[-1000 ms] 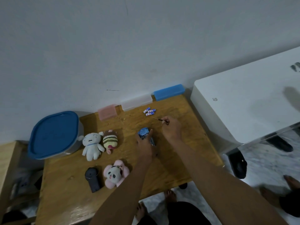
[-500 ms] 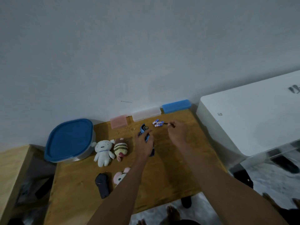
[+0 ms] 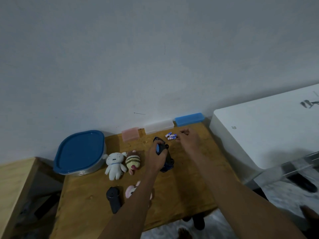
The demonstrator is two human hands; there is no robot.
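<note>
Since one second ago, the right hand (image 3: 189, 140) has travelled up to the batteries (image 3: 170, 136), and the left hand (image 3: 155, 157) has lifted the front of the toy car (image 3: 167, 162) off the table (image 3: 186, 187).

Left hand: fingers and thumb are curled round the toy car and grip its upper part. The car sits just left of the batteries and slightly nearer the person, tilted, with its lower end resting on the table.

Right hand: fingertips pinch a thin tool (image 3: 174, 140). The hand lies just right of the batteries, and the tool tip touches or nearly touches the nearest one; which of the two cannot be told.

Three batteries lie side by side.

- Behind the batteries: a clear box (image 3: 159, 125) against the wall.
- Behind and right: a blue box (image 3: 189, 119).
- Behind and left: a pink box (image 3: 130, 134).
- Left of the batteries, beyond the car: a striped plush toy (image 3: 133, 160) touching a white plush toy (image 3: 115, 163).
- Far left: a container with a blue lid (image 3: 79, 150).
- Left and much nearer the person: a pink plush toy (image 3: 129, 191), partly hidden by the left forearm, and a black device (image 3: 114, 199).
- Right of the batteries, off the table: a white appliance (image 3: 267, 128).
</note>
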